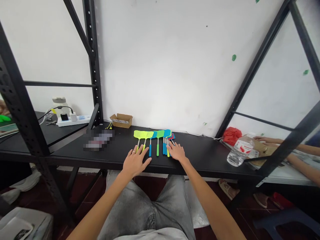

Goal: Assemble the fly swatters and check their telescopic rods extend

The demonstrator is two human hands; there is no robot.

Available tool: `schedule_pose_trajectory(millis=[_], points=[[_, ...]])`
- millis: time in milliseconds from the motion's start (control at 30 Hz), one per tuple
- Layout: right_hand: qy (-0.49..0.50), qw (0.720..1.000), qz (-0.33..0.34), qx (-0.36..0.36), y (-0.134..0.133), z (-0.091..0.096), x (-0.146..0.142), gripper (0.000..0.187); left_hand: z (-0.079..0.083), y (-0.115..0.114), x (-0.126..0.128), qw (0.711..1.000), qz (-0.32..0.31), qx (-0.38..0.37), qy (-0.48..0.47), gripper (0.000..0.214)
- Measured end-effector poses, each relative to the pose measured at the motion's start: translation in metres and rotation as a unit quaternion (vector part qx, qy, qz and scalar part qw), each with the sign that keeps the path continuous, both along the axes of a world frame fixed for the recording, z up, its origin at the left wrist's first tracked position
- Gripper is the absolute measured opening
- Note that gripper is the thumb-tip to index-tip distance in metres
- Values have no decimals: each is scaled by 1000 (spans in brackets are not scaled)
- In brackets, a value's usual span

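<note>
Several small fly swatters (153, 135) lie side by side on the black table (200, 156), with yellow, green, blue and red heads and coloured handles pointing toward me. My left hand (135, 161) rests flat near the table's front edge, fingers spread, just touching the yellow swatter handles. My right hand (177, 151) lies flat with fingers apart on the handles at the right end of the row. Neither hand holds anything.
A small open cardboard box (121, 120) stands by the wall. A power strip (72, 120) with chargers sits on the left table. A plastic water bottle (240, 150) and red bag (232, 135) lie at right, beside another person's arms (300, 148). Black rack posts frame the table.
</note>
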State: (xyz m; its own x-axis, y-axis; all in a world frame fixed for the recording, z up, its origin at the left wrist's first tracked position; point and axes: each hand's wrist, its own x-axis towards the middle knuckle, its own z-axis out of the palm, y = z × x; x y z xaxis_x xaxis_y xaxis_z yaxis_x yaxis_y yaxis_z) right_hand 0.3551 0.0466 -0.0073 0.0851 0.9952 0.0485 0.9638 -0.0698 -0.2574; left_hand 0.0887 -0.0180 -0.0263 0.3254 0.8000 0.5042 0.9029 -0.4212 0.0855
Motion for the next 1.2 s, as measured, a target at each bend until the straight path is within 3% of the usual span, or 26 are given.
schedule_pose_trajectory(millis=[233,400,600,800,1000,1200], points=[[25,998,58,2,-3,4,-92,76,4,0,-2,999,-7,-35,-16,63],[62,993,99,24,-3,8,-129,62,11,2,-11,997,-11,-65,-36,61],[118,981,146,42,-1,23,-134,48,10,5,-14,997,7,-64,-34,68],[80,993,68,55,7,36,-130,33,8,0,-5,1000,-11,-6,-4,64],[43,999,33,2,17,44,-130,31,12,-4,2,998,-51,12,32,50],[89,994,20,-52,32,46,-129,27,14,1,-4,998,-53,5,27,48]])
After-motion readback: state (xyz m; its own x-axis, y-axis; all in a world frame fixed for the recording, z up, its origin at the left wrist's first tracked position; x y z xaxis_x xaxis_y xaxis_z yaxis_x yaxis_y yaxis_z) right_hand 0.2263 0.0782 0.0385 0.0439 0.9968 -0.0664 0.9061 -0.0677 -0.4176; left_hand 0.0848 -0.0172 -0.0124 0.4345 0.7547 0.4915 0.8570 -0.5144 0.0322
